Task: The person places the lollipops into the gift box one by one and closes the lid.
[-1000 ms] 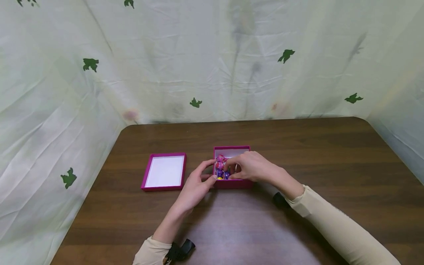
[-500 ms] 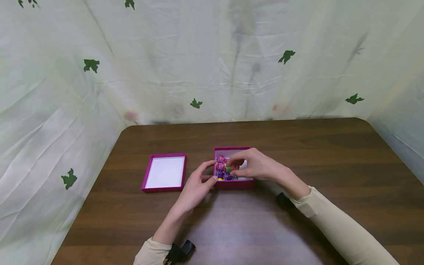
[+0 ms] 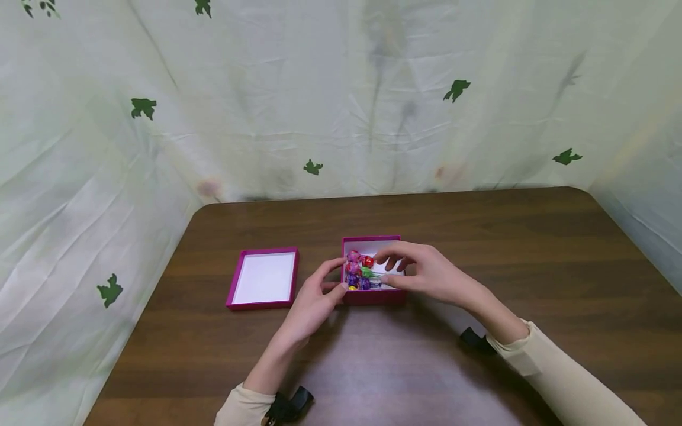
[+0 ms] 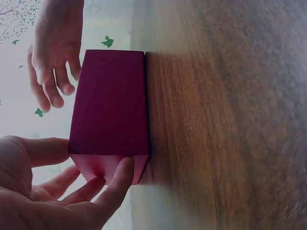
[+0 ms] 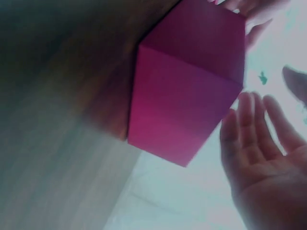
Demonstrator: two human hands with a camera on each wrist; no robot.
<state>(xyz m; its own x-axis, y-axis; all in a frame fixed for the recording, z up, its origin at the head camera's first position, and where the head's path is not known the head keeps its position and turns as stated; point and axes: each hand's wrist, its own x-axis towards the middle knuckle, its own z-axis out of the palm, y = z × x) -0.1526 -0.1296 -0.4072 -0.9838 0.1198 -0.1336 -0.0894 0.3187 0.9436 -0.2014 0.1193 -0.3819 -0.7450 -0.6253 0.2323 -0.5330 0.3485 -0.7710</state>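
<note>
In the head view, a magenta box stands uncovered on the table. Several wrapped lollipops lie at its left side: a pink lollipop, a red lollipop and a purple lollipop, with a green wrapper or stick among them. My left hand touches the box's left wall with its fingertips, which the left wrist view shows against that end face. Above the box's right half hovers my right hand, fingers spread and loosely bent, holding nothing. It hides part of the box's inside.
Left of the box lies its magenta lid, white inside facing up. The brown wooden table ends at a pale leaf-printed curtain behind. Dark straps with small cameras sit at both wrists.
My right hand, pinching down among the lollipops before, has let go of a red lollipop and drawn back to the right with fingers apart. My left hand stays at the box.
</note>
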